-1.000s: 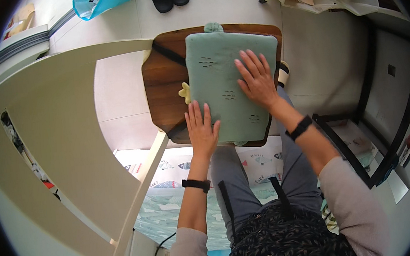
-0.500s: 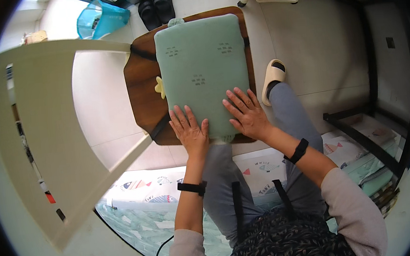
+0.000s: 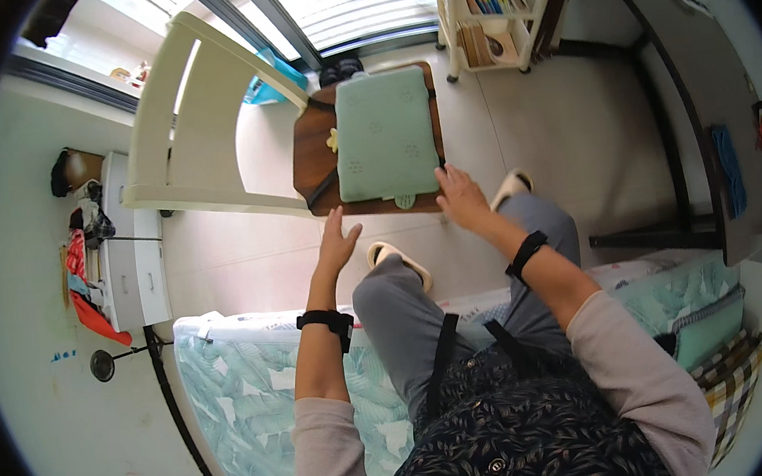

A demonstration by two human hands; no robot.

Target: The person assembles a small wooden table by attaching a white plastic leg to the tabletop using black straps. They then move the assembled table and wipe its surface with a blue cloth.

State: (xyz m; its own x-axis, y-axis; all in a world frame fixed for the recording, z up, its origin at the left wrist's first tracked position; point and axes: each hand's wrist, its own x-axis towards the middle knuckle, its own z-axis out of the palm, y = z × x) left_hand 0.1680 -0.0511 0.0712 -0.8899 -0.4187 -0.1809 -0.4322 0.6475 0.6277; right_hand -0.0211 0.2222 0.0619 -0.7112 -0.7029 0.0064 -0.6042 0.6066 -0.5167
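A flat, rectangular pale-green cushion with small dark dash marks lies on the brown wooden seat of a cream chair. A green tab sticks out at its near edge, and a yellow star-shaped piece shows at its left side. My left hand is open, its fingers stretched up near the seat's near left edge, apart from the cushion. My right hand is open beside the cushion's near right corner; whether its fingertips touch the corner I cannot tell.
The chair's cream backrest stands to the left. Behind are a blue bin and a white shelf cart with books. A dark-framed desk is at the right. I sit on a bed with a leaf-patterned cover.
Both hands have come off the cushion's top, where they lay flat, and moved back toward me. My view has tilted up, showing more of the room.
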